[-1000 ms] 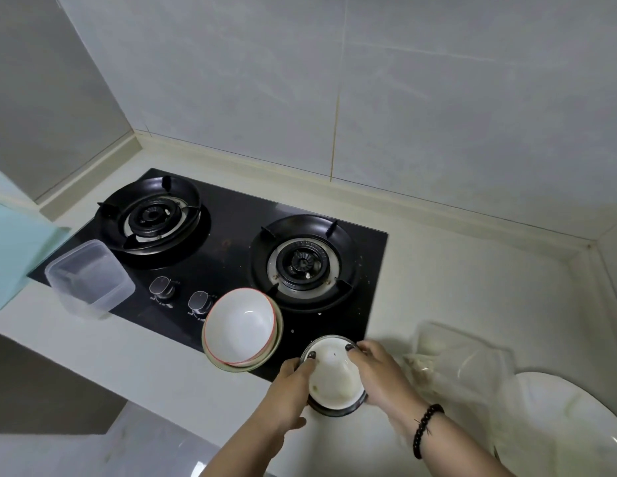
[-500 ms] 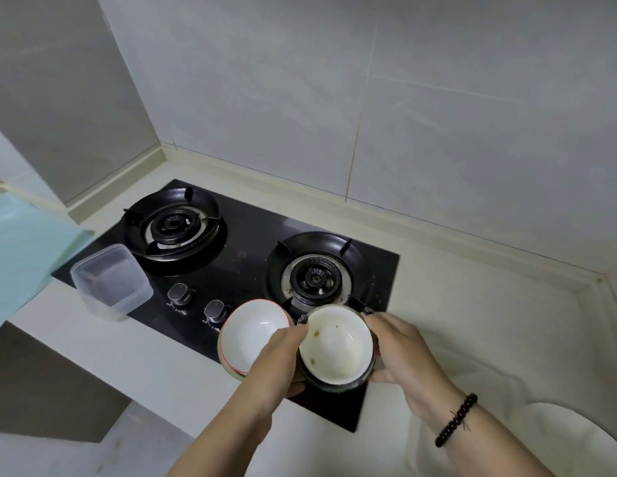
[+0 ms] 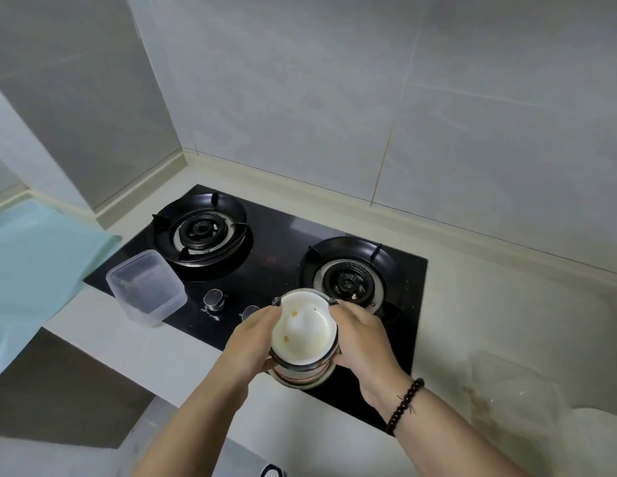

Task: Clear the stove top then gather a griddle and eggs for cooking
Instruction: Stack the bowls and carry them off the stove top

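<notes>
Black two-burner stove top (image 3: 276, 242) in pale counter (image 3: 489, 304), grey tiled corner, left hand (image 3: 252, 342) and right hand (image 3: 362, 339) gripping stacked bowls (image 3: 302, 335)

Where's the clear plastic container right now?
In the head view, the container sits at the stove's front-left corner, overhanging onto the counter, in front of the left burner.

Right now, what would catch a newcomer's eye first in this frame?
First, the stack of bowls held above the front edge of the black stove top, gripped by the left hand and the right hand; the top bowl is white inside with yellowish food specks. Next, the clear plastic container sitting on the stove's front-left corner, beside the left burner.
</notes>
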